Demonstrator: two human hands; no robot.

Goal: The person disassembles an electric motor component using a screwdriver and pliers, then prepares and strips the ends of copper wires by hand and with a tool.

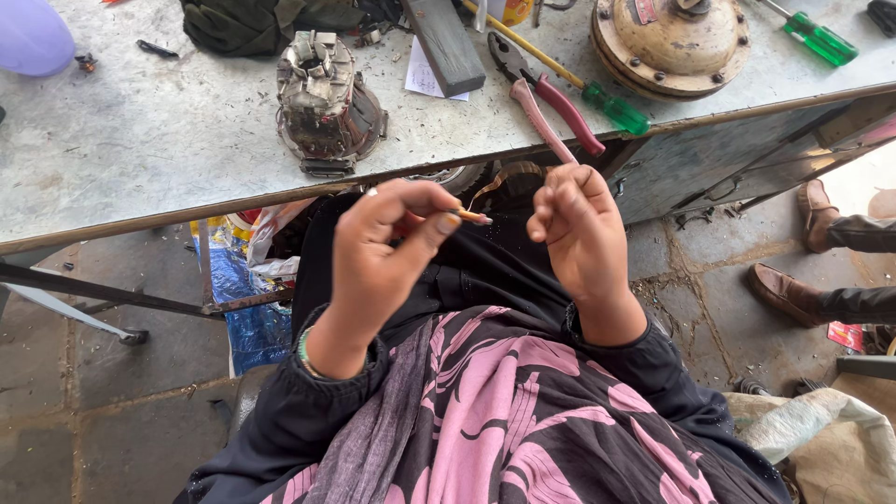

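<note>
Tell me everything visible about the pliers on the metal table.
The pliers lie flat on the grey metal table, near its front edge, jaws pointing away from the person. The head is dark metal; the two handles wear worn sleeves, one dark red, one paler pink, and spread apart toward the edge. The pink handle reaches the edge, just above the right hand, which may touch its tip. A green-handled screwdriver with a yellow shaft lies close alongside the pliers. The jaws look nearly closed.
</note>
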